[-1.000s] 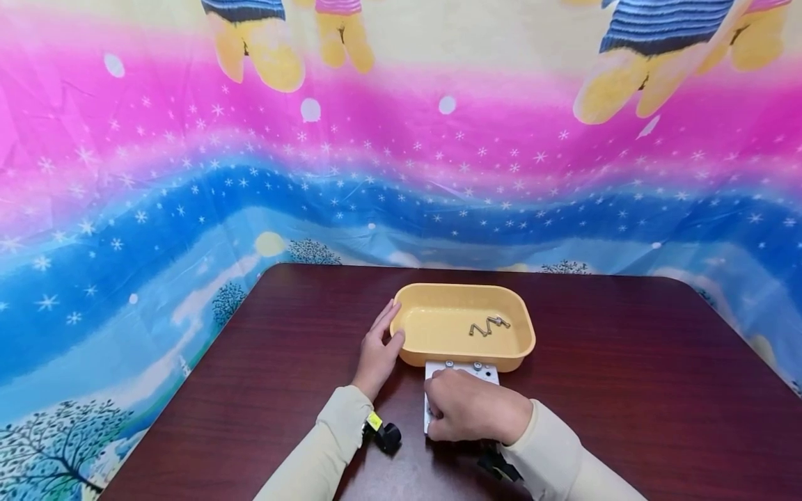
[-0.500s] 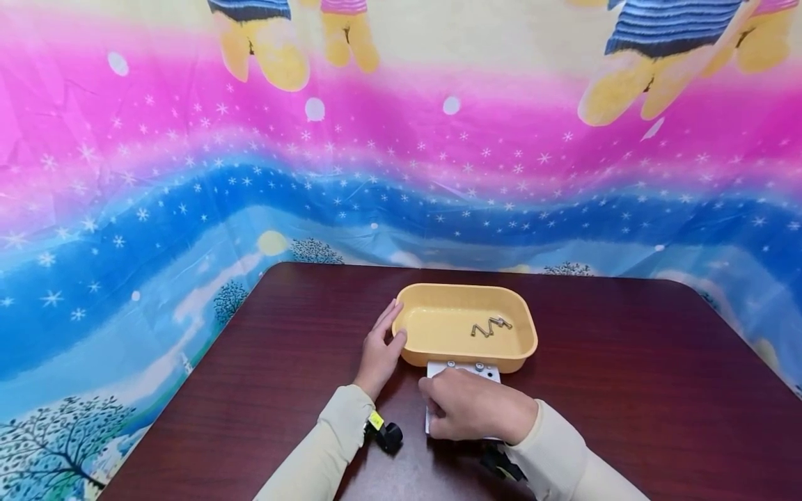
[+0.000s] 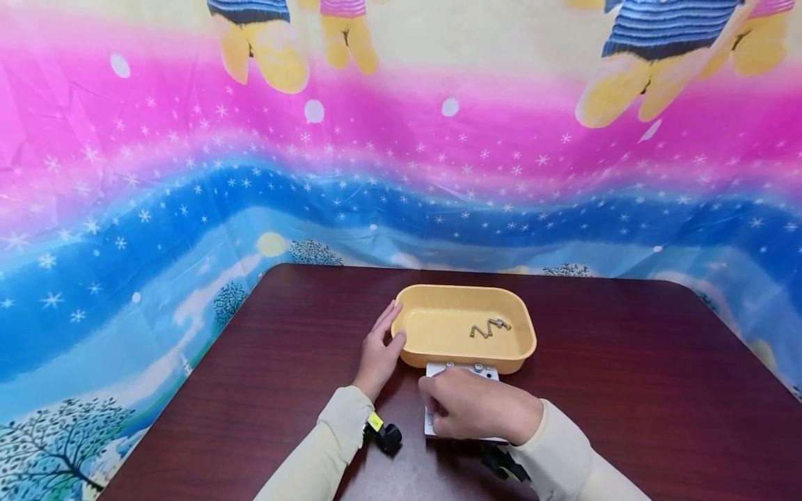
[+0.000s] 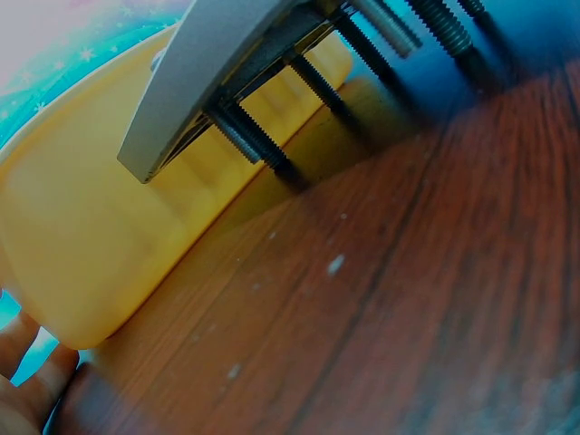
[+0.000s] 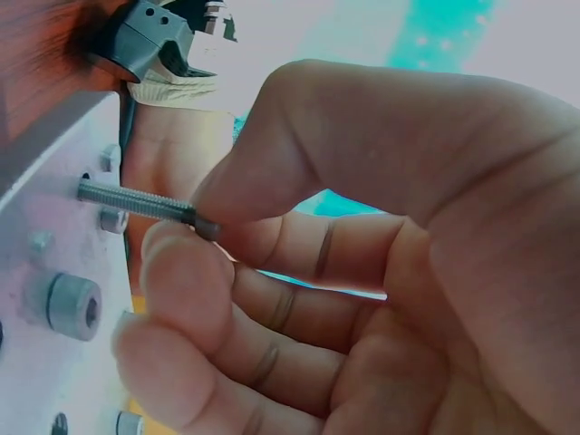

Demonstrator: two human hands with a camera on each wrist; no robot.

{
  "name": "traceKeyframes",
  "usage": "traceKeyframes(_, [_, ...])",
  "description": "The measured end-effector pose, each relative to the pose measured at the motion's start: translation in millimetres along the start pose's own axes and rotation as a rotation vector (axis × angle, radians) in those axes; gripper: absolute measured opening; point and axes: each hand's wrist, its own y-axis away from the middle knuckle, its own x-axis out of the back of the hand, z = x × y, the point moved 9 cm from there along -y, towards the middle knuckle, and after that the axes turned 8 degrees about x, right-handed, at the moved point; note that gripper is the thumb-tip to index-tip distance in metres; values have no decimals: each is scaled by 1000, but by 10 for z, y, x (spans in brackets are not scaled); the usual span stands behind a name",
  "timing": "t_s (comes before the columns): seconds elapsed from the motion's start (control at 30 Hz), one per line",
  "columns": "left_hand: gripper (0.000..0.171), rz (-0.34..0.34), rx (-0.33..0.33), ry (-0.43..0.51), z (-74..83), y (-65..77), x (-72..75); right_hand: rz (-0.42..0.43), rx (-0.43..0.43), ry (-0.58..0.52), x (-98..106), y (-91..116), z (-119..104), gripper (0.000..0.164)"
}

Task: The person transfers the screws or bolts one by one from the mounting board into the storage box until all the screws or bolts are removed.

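My right hand (image 3: 479, 403) is over a white-silver metal plate (image 3: 461, 367). Its thumb and index finger pinch a thin threaded screw (image 5: 140, 201), whose tip meets a hole in the plate. The other fingers curl beside the plate. Several socket-head screws, one a thick socket-head screw (image 5: 74, 306), stand in the plate. Below it, in the left wrist view, threaded shanks (image 4: 317, 83) stick out over the table. My left hand (image 3: 378, 355) rests with extended fingers and thumb against the left end of a yellow plastic tray (image 3: 460, 360).
Several small screws (image 3: 482, 331) lie in a zigzag in the right part of the tray. The dark red wooden table (image 3: 301, 348) ends at a colourful printed curtain (image 3: 376, 174) behind it. A black wrist camera (image 3: 385, 437) hangs at the left cuff.
The right index knuckle has shifted slightly left and the right wrist slightly right, with the fingers still at the plate. The left hand and the tray stay put.
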Motion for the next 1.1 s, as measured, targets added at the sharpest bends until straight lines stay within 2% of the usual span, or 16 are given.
traceKeyframes(0.23, [51, 19, -11, 5, -371, -182, -50, 59, 20, 28, 103, 40, -35, 21])
traceKeyframes(0.67, [51, 30, -10, 5, -388, -192, -47, 108, -10, -15, 313, 114, 131, 19])
traceKeyframes(0.83, [51, 32, -2, 6, -383, -191, -46, 171, -22, 0, 422, 143, 213, 15])
traceKeyframes(1.1, [51, 22, 11, 10, -375, -182, -52, 323, -61, 63, 626, 220, 409, 16])
